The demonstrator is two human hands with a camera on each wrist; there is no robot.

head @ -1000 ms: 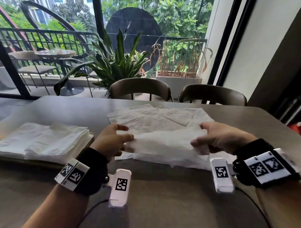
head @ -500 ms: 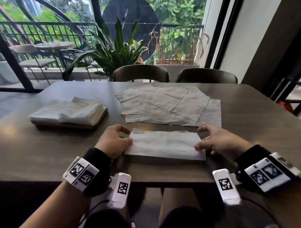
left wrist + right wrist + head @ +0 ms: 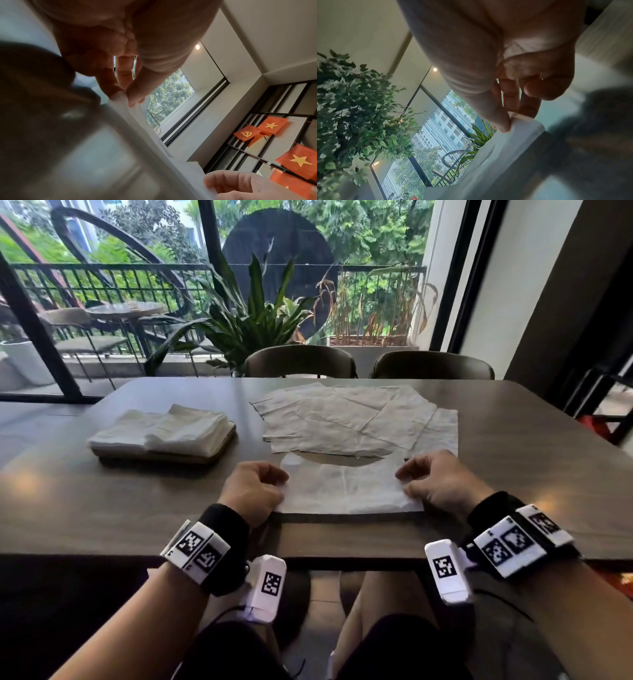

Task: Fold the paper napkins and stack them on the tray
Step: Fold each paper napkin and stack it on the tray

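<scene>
Tabletop — hands pinching napkin corners

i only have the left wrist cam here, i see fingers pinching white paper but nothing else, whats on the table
Observer: The napkin lies at the near edge of the table, with the left hand and right hand on its two ends.
Operator: is the right one gripping too
Observer: Yes, the right wrist view shows its thumb and fingers pinching the paper's edge.
Operator: wheres the tray
Observer: The tray sits to the left on the table, carrying a stack of folded napkins.
Operator: any unfolded left
Observer: Yes, a spread of flat napkins lies beyond the hands.
</scene>
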